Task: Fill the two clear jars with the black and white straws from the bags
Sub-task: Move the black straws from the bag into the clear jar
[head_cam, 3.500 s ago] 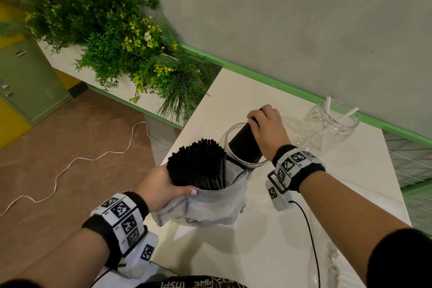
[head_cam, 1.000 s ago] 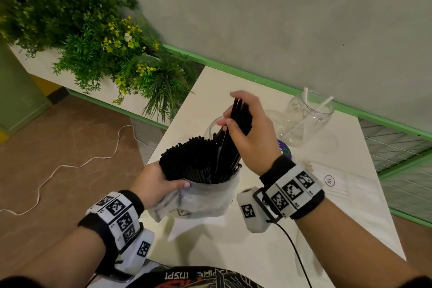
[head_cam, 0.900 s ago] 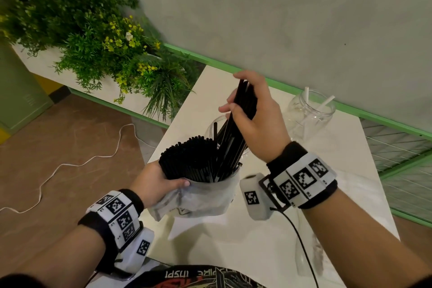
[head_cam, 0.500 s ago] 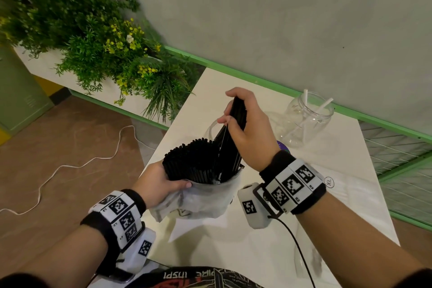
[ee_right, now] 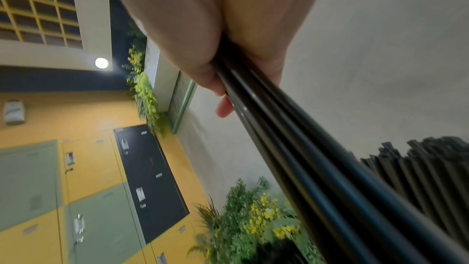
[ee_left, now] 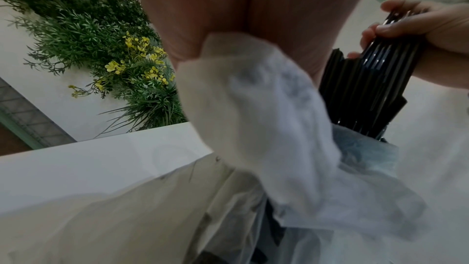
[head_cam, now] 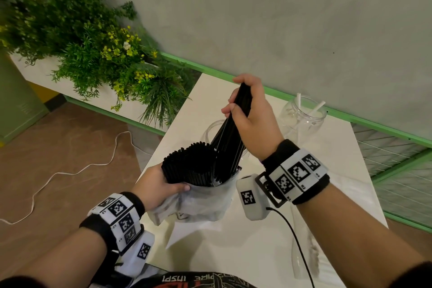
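Note:
My left hand [head_cam: 159,184] grips the clear plastic bag [head_cam: 201,201] that holds a thick upright bundle of black straws [head_cam: 189,163]. My right hand [head_cam: 252,119] grips a smaller bunch of black straws [head_cam: 231,138] by the top, their lower ends still in the bag. In the right wrist view this bunch of straws [ee_right: 304,148] runs out of my palm. Behind the bag a clear jar [head_cam: 211,130] stands, mostly hidden. A second clear jar [head_cam: 304,114] at the back right holds two white straws [head_cam: 318,106]. In the left wrist view the bag [ee_left: 266,127] fills the middle.
The white table [head_cam: 268,241] ends just left of the bag. A planter of green plants with yellow flowers [head_cam: 98,54] lines the left side. A white cable [head_cam: 70,170] lies on the brown floor. A clear wrapper [head_cam: 304,255] lies by my right forearm.
My right hand left the near jar, went back to the bag and took a new bunch of black straws. In the last second it lifted, dipped, then rose again with them.

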`<state>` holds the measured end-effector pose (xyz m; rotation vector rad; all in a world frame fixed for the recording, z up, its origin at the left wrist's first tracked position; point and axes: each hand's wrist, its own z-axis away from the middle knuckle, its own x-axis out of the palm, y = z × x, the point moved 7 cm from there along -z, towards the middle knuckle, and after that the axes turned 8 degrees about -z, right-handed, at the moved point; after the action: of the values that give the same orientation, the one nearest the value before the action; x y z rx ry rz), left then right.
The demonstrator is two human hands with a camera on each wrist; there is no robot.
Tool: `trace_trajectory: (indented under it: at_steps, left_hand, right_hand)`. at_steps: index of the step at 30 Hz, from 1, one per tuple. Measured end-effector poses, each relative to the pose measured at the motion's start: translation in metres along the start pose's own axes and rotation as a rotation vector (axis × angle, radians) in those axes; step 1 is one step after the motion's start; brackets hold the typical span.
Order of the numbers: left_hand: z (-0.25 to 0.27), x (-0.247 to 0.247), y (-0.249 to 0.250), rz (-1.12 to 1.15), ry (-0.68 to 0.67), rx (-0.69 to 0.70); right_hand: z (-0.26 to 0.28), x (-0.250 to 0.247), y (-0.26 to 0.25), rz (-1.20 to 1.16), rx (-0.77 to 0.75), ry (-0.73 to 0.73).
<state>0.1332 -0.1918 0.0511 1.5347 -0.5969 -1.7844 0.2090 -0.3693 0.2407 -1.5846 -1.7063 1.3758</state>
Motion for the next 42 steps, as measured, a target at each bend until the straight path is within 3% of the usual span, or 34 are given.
trace_trajectory:
  at_steps: [9, 23, 30, 38, 42]
  left_hand:
    - [-0.002, -0.005, -0.001, 0.048, 0.013, -0.010]
    - [-0.001, -0.010, 0.007, 0.023, 0.010, 0.022]
    - [0.000, -0.008, 0.002, 0.037, 0.002, 0.001]
    - [0.005, -0.009, 0.000, 0.040, -0.001, -0.018]
    - [0.007, -0.010, 0.001, 0.014, -0.003, -0.025]
  right_hand:
    - [-0.012, -0.062, -0.010, -0.174, -0.033, 0.283]
    - [-0.037, -0.090, -0.044, -0.166, -0.158, 0.395]
    - [-0.034, -0.072, -0.020, -0.036, -0.199, 0.454]
    - [-0.005, -0.026, 0.039, 0.016, -0.149, 0.291]
    - [0.005, 0.003, 0.064, 0.207, -0.143, 0.030]
